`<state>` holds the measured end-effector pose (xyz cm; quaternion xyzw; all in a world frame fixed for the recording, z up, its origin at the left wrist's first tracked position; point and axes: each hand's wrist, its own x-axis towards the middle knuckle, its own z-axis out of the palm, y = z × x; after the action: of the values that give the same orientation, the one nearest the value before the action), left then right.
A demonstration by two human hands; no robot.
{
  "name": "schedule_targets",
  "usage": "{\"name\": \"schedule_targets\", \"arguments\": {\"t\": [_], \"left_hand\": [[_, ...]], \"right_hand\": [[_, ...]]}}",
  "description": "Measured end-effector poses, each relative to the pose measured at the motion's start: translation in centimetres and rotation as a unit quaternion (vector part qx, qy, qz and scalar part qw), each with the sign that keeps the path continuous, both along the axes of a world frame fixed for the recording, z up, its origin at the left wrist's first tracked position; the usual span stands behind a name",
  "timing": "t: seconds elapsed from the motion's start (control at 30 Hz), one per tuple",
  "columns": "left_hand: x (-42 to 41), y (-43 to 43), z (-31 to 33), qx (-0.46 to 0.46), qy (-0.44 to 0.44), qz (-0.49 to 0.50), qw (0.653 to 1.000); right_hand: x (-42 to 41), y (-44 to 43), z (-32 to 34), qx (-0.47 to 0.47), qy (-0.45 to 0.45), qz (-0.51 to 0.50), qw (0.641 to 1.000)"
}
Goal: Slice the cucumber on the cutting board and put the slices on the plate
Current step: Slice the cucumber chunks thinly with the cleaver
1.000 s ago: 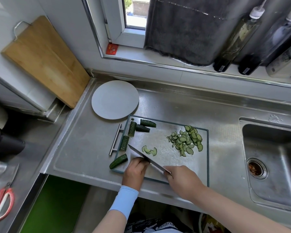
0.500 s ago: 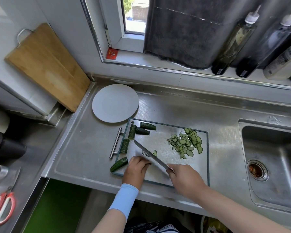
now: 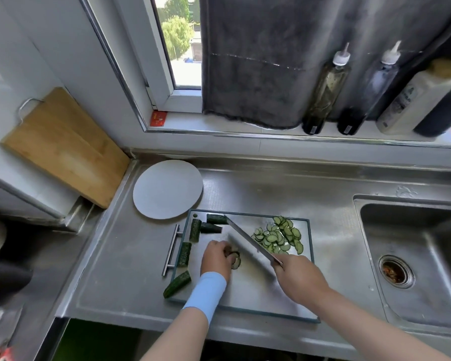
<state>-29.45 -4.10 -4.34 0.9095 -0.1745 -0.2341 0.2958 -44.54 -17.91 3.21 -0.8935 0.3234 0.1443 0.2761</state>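
A steel cutting board (image 3: 248, 295) with a dark rim lies on the counter. Several dark green cucumber chunks (image 3: 194, 230) sit along its left side, one (image 3: 177, 284) hanging over the front left corner. A pile of thin slices (image 3: 277, 237) lies at the board's back right. My left hand (image 3: 216, 257) curls over a few fresh slices (image 3: 235, 259) near the board's middle. My right hand (image 3: 298, 278) grips a knife (image 3: 248, 242), its blade slanting up and left just beside those slices. The round white plate (image 3: 167, 188) stands bare behind the board.
A sink (image 3: 414, 259) with a drain lies to the right. A wooden board (image 3: 63, 147) leans against the left wall. Bottles (image 3: 326, 89) stand on the window sill beside a dark cloth. The cutting board's handle (image 3: 171, 250) sticks out left. Red scissors lie at the bottom left.
The knife blade has swung from low across the board's front toward the back, tip now near the rear chunks. My left hand has moved forward onto the fresh slices. The camera has moved closer.
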Motion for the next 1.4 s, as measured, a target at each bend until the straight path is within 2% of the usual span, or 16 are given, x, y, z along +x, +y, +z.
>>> {"name": "schedule_targets", "arguments": {"t": [0.17,0.27,0.33,0.37,0.43,0.5,0.57,0.67,0.73,0.8,0.9,0.97,1.17,1.23,1.33,1.4], "left_hand": [[-0.7,-4.6,1.1,-0.045,0.103,0.015,0.994],[-0.2,-4.2,2.8,-0.115,0.015,0.149,0.982],[-0.2,-3.1,4.5,-0.199,-0.074,0.237,0.948],[-0.3,-2.6,5.1,-0.22,-0.121,0.232,0.94],[-0.6,-1.9,5.7,-0.229,-0.177,0.109,0.951],[-0.9,-2.0,5.3,-0.206,-0.129,-0.051,0.969],[-1.2,-2.6,4.9,-0.142,-0.057,-0.152,0.976],[-1.5,-3.7,4.1,-0.07,-0.023,-0.196,0.978],[-1.4,-4.2,3.7,-0.005,-0.006,-0.224,0.975],[-1.1,-4.5,3.6,0.036,0.008,-0.229,0.973],[-1.5,-4.4,4.4,-0.031,-0.01,-0.183,0.983],[-1.9,-4.2,4.9,-0.064,-0.031,-0.176,0.982],[-2.1,-4.1,5.4,0.045,0.016,-0.269,0.962],[-2.0,-3.9,5.3,0.016,0.009,-0.233,0.972],[-2.1,-2.8,6.0,-0.085,-0.034,-0.115,0.989],[-2.0,-1.7,6.1,-0.091,-0.029,-0.099,0.99]], "right_hand": [[-0.8,-2.4,0.2,-0.046,-0.018,0.019,0.999],[-1.2,-3.5,0.8,-0.095,-0.023,0.063,0.993],[-1.4,-3.9,1.1,-0.141,-0.02,0.104,0.984],[-1.3,-4.0,1.0,-0.166,-0.02,0.125,0.978],[-1.2,-4.0,0.6,-0.205,-0.026,0.166,0.964],[-1.1,-4.1,-0.2,-0.223,-0.044,0.198,0.953],[-1.0,-4.3,-0.7,-0.239,-0.058,0.216,0.945],[-0.6,-4.2,-0.4,-0.273,-0.024,0.265,0.925],[-0.6,-4.3,0.0,-0.261,-0.033,0.265,0.927],[-0.6,-4.1,0.3,-0.255,-0.028,0.275,0.927],[-0.8,-3.8,0.8,-0.235,-0.009,0.291,0.927],[-0.8,-3.5,0.8,-0.254,-0.01,0.298,0.92],[-0.5,-3.4,1.2,-0.255,-0.016,0.306,0.917],[-0.3,-3.2,2.1,-0.26,-0.031,0.307,0.915],[-0.8,-2.7,3.1,-0.25,-0.022,0.317,0.915],[-0.9,-3.0,3.0,-0.256,-0.032,0.298,0.919]]}}
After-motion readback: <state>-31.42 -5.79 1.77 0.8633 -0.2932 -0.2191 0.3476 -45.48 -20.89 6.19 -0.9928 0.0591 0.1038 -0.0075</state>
